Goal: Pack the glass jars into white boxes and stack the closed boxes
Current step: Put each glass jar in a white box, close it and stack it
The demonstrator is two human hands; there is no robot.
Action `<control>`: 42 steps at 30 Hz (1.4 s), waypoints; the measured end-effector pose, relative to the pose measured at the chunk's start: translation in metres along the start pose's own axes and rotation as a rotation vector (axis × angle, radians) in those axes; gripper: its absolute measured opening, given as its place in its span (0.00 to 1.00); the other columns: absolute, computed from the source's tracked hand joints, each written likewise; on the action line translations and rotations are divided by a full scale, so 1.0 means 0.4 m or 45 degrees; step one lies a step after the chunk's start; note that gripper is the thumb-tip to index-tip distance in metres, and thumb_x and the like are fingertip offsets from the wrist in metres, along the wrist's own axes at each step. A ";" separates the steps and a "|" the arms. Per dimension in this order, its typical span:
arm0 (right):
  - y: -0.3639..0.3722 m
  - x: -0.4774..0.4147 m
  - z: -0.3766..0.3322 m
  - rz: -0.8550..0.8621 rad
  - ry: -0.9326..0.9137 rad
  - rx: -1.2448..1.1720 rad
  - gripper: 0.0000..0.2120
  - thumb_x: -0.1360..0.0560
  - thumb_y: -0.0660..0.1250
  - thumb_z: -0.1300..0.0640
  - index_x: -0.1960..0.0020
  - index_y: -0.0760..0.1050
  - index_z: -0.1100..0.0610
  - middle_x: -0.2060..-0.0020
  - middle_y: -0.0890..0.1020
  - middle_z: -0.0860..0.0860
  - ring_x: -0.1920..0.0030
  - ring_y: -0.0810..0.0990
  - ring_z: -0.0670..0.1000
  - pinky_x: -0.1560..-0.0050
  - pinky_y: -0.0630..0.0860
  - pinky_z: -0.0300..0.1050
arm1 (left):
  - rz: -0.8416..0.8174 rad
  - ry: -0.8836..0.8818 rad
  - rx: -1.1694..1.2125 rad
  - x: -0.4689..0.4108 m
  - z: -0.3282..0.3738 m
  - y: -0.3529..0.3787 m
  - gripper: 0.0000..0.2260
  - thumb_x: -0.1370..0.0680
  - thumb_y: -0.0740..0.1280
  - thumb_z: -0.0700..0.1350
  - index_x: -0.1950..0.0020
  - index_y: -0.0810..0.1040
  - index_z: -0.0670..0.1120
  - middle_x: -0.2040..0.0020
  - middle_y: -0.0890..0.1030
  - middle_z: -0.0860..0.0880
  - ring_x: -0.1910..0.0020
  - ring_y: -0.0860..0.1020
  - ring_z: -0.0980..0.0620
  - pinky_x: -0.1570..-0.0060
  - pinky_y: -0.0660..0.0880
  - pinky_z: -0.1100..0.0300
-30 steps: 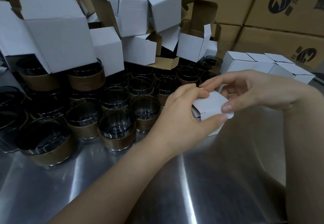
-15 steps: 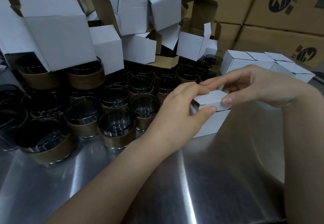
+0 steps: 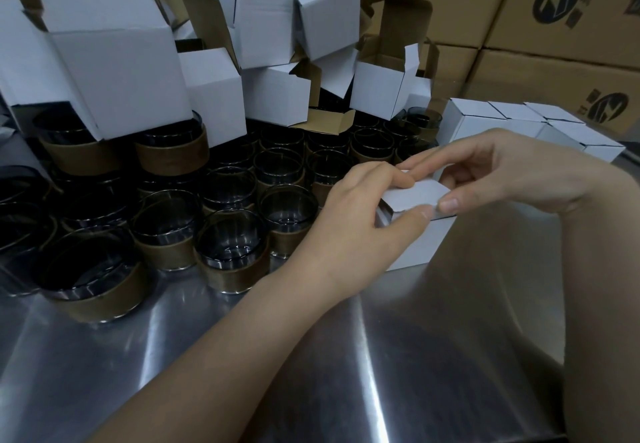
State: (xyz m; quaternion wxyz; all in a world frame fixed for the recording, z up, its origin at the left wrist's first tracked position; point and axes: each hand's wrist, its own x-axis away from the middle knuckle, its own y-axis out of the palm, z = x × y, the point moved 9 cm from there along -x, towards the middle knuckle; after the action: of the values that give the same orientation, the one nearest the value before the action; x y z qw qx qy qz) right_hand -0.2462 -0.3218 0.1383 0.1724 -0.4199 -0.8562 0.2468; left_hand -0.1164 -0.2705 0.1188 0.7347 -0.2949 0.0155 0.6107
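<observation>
A small, square white cardboard box (image 3: 415, 252) stood on the smooth, streak-glossed steel counter (image 3: 415, 356), just right of a crowd of round smoky glass jars (image 3: 230, 252), each girdled with a matt brown band. The left hand (image 3: 356, 220) curled round the box's near corner with its thumb on the lid's front edge, while the right hand (image 3: 512, 172) pinched the flat lid flap between thumb and fingers. Behind lay a jumble of open white boxes (image 3: 114, 61) with raw brown insides and a row of closed white boxes (image 3: 478, 120); the brown corrugated cartons (image 3: 502, 61) bore a round black logo and a large black character cut off at the top, unreadable.
</observation>
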 end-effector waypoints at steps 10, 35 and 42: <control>0.012 0.000 0.009 -0.013 0.054 0.030 0.22 0.40 0.81 0.55 0.46 0.82 0.50 0.39 0.80 0.45 0.52 0.78 0.67 0.47 0.75 0.60 | -0.031 -0.038 0.012 -0.006 -0.004 -0.001 0.09 0.21 0.65 0.43 0.41 0.77 0.47 0.38 0.70 0.56 0.39 0.68 0.60 0.49 0.61 0.80; 0.036 -0.021 0.018 -0.087 0.069 -0.043 0.22 0.37 0.78 0.54 0.44 0.79 0.47 0.45 0.79 0.58 0.52 0.77 0.67 0.48 0.76 0.59 | -0.075 -0.204 0.027 -0.005 -0.030 0.011 0.17 0.22 0.66 0.43 0.34 0.72 0.51 0.32 0.63 0.55 0.31 0.62 0.53 0.32 0.65 0.57; 0.069 -0.030 0.010 -0.148 0.086 0.156 0.36 0.39 0.83 0.57 0.37 0.71 0.42 0.42 0.77 0.40 0.42 0.79 0.47 0.48 0.79 0.42 | 0.022 -0.187 0.068 -0.005 -0.037 -0.004 0.17 0.23 0.66 0.43 0.35 0.71 0.51 0.35 0.64 0.55 0.35 0.65 0.56 0.42 0.64 0.69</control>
State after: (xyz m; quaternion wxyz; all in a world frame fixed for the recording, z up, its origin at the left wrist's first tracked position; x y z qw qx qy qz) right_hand -0.2239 -0.3180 0.1183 0.2405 -0.3661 -0.8562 0.2740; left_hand -0.1105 -0.2792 0.1078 0.7361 -0.2294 -0.0196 0.6365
